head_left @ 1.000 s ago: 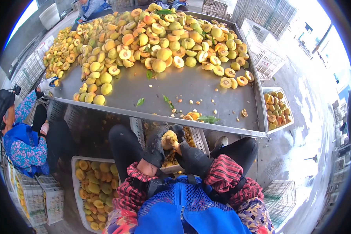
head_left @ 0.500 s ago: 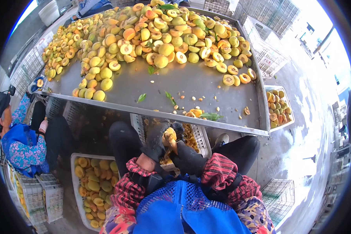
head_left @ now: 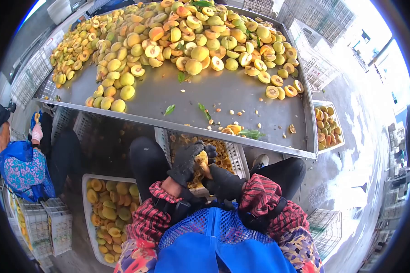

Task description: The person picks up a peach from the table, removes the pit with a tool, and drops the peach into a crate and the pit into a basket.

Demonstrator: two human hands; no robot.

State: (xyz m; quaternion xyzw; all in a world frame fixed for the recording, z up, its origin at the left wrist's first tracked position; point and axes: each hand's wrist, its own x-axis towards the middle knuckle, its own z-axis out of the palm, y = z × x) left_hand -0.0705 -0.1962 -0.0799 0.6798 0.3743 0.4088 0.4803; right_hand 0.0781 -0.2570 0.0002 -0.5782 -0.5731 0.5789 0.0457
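Between my knees, my left hand [head_left: 187, 159], in a black glove, is closed around a yellow peach half [head_left: 201, 159]. Close against it is my right hand [head_left: 222, 180], also gloved in black, with its fingers closed on a short tan tool handle [head_left: 206, 171]; the tool's working end is hidden. Below both hands sits a white crate [head_left: 238, 159] with cut peach pieces [head_left: 221, 159] in it. Just beyond, a metal table [head_left: 159, 98] bears a large heap of halved yellow peaches [head_left: 193, 59], with loose pits and leaves near its front edge.
A crate of peach halves [head_left: 108, 214] stands at my left, another crate [head_left: 329, 125] at the table's right end. A co-worker [head_left: 25, 159] sits at the far left, holding a peach piece. White crates [head_left: 325, 232] stand on the floor to my right.
My view has shifted slightly. My hands stay together over the crate, the left turned a little around the peach half. The co-worker's gloved hand has risen toward the table's edge.
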